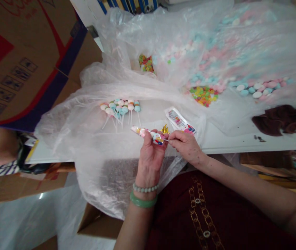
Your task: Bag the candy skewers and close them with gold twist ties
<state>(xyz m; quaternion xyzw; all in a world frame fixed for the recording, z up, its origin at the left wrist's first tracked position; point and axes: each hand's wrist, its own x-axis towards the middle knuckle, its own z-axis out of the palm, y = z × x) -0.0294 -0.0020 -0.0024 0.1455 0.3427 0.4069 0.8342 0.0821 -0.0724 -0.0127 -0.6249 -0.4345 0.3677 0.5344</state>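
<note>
Near the tabletop's [223, 145] front edge, left hand [151, 156] grips candy packet [159, 139], long axis toward right hand [187, 145], pinching its end.

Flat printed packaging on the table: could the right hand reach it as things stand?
Probably yes: the flat printed packaging lies just beyond the right hand with nothing visibly blocking it, though its fingers are occupied at the end of the wrapped sweets.

Head cam, fwd/down, nr hands [151, 157]
</note>
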